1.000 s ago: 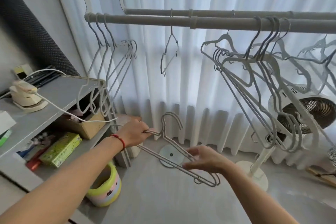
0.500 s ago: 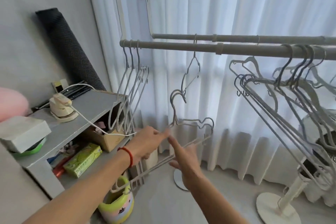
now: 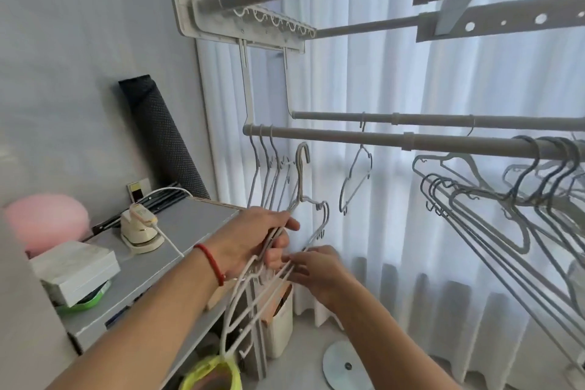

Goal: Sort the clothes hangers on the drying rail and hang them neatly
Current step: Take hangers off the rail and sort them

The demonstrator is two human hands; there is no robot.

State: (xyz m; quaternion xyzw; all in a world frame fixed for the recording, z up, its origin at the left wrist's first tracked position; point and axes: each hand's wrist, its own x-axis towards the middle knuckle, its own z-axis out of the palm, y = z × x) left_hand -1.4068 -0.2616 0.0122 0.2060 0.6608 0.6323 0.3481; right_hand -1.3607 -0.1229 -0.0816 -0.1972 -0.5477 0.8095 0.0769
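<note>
I hold a pale grey wire hanger (image 3: 302,174) upright, its hook just below the front drying rail (image 3: 348,137). My left hand (image 3: 259,237), a red band at the wrist, grips the hanger's shoulder. My right hand (image 3: 316,269) pinches its lower bar from the right. Three hangers (image 3: 266,174) hang at the rail's left end, right behind the held one. A single hanger (image 3: 356,180) hangs from the back rail (image 3: 427,119). A tangled bunch of several grey hangers (image 3: 506,199) hangs slanted at the right.
A grey shelf unit (image 3: 190,225) stands at the left with a small iron (image 3: 139,228) and its cable, a white box (image 3: 76,269) and a pink object. A black rolled mat (image 3: 161,136) leans on the wall. Below are a yellow-green pot (image 3: 212,374) and a round fan base (image 3: 345,364). White curtains hang behind.
Both hands have lifted the hanger from low and flat to upright, its hook now close under the left part of the front rail. The view has tilted up.
</note>
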